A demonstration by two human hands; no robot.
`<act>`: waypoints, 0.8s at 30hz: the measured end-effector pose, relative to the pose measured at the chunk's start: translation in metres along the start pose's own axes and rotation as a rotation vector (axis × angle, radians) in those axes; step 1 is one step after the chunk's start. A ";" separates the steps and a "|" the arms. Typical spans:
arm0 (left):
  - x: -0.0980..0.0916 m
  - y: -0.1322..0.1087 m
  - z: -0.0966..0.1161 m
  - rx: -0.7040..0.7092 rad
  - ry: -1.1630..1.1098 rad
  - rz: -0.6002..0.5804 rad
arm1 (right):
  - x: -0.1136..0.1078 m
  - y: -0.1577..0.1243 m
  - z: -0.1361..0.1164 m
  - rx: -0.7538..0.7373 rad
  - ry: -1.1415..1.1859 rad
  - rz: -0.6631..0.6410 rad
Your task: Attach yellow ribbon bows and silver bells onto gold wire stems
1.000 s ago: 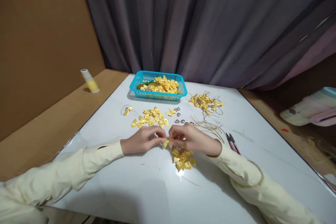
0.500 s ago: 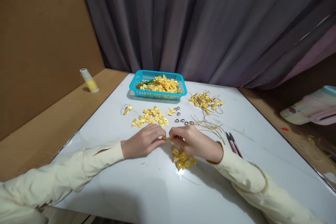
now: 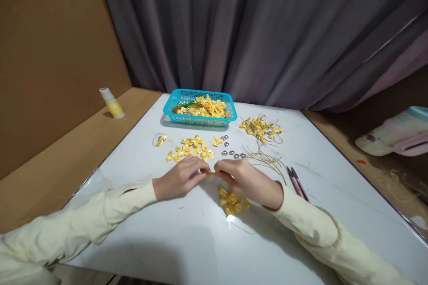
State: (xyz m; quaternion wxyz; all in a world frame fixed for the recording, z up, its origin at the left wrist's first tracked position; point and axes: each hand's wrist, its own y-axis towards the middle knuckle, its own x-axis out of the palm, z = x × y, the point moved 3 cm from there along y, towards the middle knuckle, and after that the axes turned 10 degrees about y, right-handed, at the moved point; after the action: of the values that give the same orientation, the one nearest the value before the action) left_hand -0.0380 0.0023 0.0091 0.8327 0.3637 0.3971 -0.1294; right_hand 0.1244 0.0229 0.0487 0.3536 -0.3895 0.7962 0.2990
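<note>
My left hand [image 3: 181, 177] and my right hand [image 3: 250, 181] meet over the middle of the table, both closed with fingertips pinched. Between them they hold a small yellow ribbon bow [image 3: 211, 173], mostly covered by the fingers. Just below my right hand lies a pile of yellow bows [image 3: 230, 201], with a thin cord beside it. Beyond my left hand, more yellow bows [image 3: 191, 144] are spread out. Several small silver heart-shaped pieces [image 3: 236, 156] lie past my right hand, and loose gold cords [image 3: 267, 161] are to their right.
At the back stands a blue basket [image 3: 199, 120] holding bows and cords. Right of it is a heap of corded bows [image 3: 261, 127]. Dark-tipped snips [image 3: 297, 182] lie near my right sleeve. A white and yellow cylinder [image 3: 113, 103] stands left, and a pastel container [image 3: 394, 136] lies right.
Both hands keep their pinch on the yellow bow, with only slight finger movement and a small lift. The view shifts a little; the things on the table stay put.
</note>
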 end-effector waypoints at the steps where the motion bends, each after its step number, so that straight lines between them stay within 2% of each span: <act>1: 0.000 0.001 -0.003 -0.095 -0.092 -0.018 | -0.001 0.001 0.002 0.016 0.040 0.024; 5: 0.001 0.005 -0.012 -0.459 -0.477 0.011 | -0.005 0.003 0.006 0.030 0.073 0.208; 8: 0.000 0.008 -0.014 -0.565 -0.644 0.034 | -0.004 0.001 0.001 -0.015 0.008 0.287; 10: -0.001 0.008 -0.013 -0.586 -0.703 0.031 | -0.001 0.000 -0.004 -0.024 -0.033 0.271; 15: 0.000 0.005 -0.005 -0.561 -0.780 -0.017 | 0.011 -0.002 -0.011 0.013 -0.080 0.132; 20: 0.000 0.005 0.002 -0.470 -0.807 -0.128 | 0.015 -0.001 -0.006 0.094 0.100 0.129; 24: 0.000 0.004 0.001 -0.444 -0.765 -0.166 | 0.012 0.002 0.000 0.152 0.258 0.115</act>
State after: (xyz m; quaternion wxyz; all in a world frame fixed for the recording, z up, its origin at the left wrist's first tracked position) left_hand -0.0353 0.0050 0.0114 0.9643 0.0691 0.1067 -0.2323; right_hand 0.1175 0.0189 0.0393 0.2589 -0.3505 0.8763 0.2053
